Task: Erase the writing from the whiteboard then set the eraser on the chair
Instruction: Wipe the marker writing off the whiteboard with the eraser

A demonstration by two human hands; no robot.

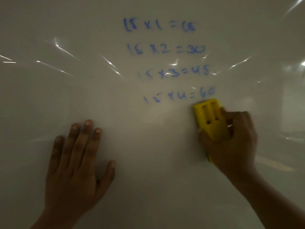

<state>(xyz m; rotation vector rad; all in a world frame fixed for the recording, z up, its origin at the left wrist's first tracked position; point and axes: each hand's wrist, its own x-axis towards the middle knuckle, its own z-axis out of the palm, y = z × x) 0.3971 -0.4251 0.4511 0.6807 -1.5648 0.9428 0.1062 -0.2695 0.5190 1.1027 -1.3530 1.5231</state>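
The whiteboard (49, 96) fills the whole view. Blue writing (166, 48) runs down its upper middle in several lines of sums, from "15 x 1" to "15 x 4 = 60", somewhat smeared. My right hand (234, 142) grips a yellow plastic eraser (208, 118) pressed on the board just below and right of the lowest line. My left hand (74, 164) lies flat on the board at the lower left with its fingers spread, holding nothing. The chair is out of view.
Bright streaks of reflected light (66, 50) cross the glossy board at mid height. The board below the writing, between my two hands, carries no marks.
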